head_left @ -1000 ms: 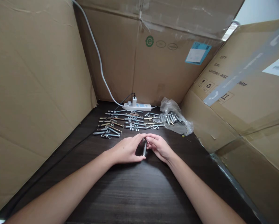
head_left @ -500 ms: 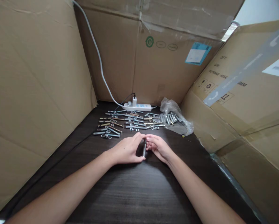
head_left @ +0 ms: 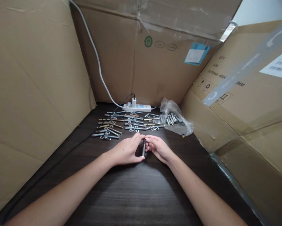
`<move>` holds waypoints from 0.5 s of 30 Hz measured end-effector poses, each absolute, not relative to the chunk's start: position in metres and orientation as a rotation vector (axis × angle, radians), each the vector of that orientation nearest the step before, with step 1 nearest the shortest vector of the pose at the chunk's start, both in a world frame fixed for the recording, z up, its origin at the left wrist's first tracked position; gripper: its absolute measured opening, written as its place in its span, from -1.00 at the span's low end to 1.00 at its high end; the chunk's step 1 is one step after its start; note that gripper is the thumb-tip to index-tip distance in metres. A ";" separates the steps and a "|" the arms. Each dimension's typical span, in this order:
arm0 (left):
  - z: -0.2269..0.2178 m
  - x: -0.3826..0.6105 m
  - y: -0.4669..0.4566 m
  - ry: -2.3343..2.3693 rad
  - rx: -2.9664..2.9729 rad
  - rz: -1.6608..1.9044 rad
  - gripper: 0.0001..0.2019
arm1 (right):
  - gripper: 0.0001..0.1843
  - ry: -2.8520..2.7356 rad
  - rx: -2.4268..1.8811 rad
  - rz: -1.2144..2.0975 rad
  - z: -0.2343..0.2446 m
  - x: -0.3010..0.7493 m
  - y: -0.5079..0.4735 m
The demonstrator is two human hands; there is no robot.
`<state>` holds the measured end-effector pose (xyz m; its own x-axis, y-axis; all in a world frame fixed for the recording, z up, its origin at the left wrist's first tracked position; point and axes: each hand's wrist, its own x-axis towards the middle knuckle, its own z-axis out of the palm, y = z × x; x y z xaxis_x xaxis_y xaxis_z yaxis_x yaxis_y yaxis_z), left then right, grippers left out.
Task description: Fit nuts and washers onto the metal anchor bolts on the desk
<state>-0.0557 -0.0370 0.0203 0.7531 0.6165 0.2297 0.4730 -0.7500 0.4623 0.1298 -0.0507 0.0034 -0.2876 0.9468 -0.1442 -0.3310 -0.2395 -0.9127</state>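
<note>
Head camera: the metal bolt is held between both hands, above the middle of the dark table. The left hand grips it lengthwise, its thumb at the near end and its fingers curved over to the far end, with a gap between palm and shank. The right hand pinches around that far end with thumb and forefinger, the other fingers curled beneath (the fingertips hide what exactly they press on there). The bolt leans slightly, its far end a little to the right; I cannot tell whether it touches the table.

Beyond the hands, loose bolts lie in rough rows with nuts and washers among them, some silver, some brassy. To their right, a clear plastic bag lies with more bolts gathered at its left side. On the far side, just behind the rows, sits a white power strip, a white cord rising from its left end. Cardboard stands at the left, far and right sides.
</note>
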 end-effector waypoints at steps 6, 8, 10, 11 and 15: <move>0.020 -0.056 -0.037 0.846 2.547 0.555 -0.35 | -0.71 -1.047 -0.907 1.707 0.003 0.132 -0.051; 0.020 -0.055 -0.038 0.838 2.541 0.556 -0.35 | -0.71 -1.049 -0.917 1.702 0.004 0.132 -0.051; 0.021 -0.055 -0.038 0.832 2.539 0.560 -0.36 | -0.71 -1.034 -0.920 1.714 0.005 0.132 -0.052; 0.021 -0.055 -0.038 0.830 2.540 0.563 -0.36 | -0.72 -1.019 -0.912 1.728 0.005 0.132 -0.052; 0.023 -0.055 -0.038 0.831 2.544 0.559 -0.37 | -0.75 -0.961 -0.861 1.771 0.005 0.132 -0.051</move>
<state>-0.0551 -0.0384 0.0229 0.7427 0.6235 0.2442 0.4615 -0.7409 0.4879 0.1319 -0.0511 0.0049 -0.3369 0.9303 -0.1453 -0.3851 -0.2769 -0.8803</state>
